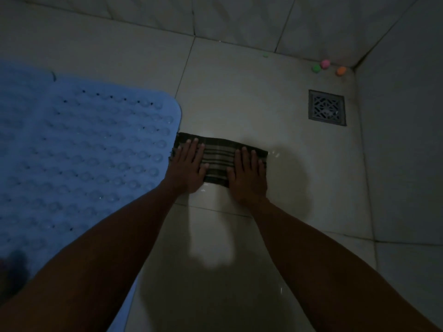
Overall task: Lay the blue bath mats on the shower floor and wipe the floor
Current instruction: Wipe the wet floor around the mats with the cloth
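Pressing a striped cloth point(219, 159) flat on the tiled floor point(275, 111).
Left hand point(189, 164) and right hand point(248, 173) lie apart, fingers straight; the blue mat point(79, 149) touches the cloth's left end.

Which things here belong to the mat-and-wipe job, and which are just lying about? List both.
Job:
blue mat
striped cloth
left hand and right hand, pressing flat on the cloth
floor

Lying about:
drain grate
pink ball, green ball, orange ball in the corner

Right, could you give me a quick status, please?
Left hand, right hand flat on striped cloth. Blue rubber bath mat laid. Floor tile unobstructed.
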